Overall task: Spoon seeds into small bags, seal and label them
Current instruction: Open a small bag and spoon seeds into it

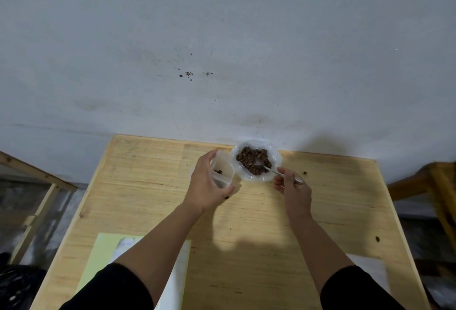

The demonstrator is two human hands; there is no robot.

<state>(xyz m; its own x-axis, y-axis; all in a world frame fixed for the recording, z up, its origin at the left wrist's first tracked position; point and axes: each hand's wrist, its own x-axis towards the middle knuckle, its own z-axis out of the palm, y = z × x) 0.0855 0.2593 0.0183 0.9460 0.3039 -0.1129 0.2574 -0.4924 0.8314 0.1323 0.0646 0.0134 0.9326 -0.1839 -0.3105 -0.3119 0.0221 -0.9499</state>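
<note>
Table [259,211]: pale wood, far edge against a grey-white wall [222,38]; taken as the landmark below.
Bowl [266,176]: clear plastic, at the table's far edge, slightly right of its middle; rim looks crinkled.
Seeds [254,158]: dark brown heap filling the bowl.
Spoon [271,170]: metal; tip down among the seeds, handle running toward the near right.
Right hand [292,187]: just nearer than the bowl, over the table top; fingers and thumb pinched on the spoon handle.
Bag [222,169]: small, clear, held up off the table just left of the bowl, mouth open; a few dark seeds lie inside, low down.
Left hand [207,186]: curled round the bag from its left side, thumb and fingers gripping it; bag edge almost touches the bowl.
Loose seeds: one [305,173] on the table right of the right hand; another [377,238] nearer the table's right edge.
Yellow sheet [98,260]: flat at the table's near left, partly under the left forearm; a small white label with faint writing lies on it, unreadable.
White sheet [370,267]: at the table's near right, mostly hidden by the right arm.
Sleeves: black, pushed up above both forearms.
Wall marks [188,74]: small dark specks well above the table.
Wooden frames: one left of the table [37,198], one right [431,186], both off its edges.
</note>
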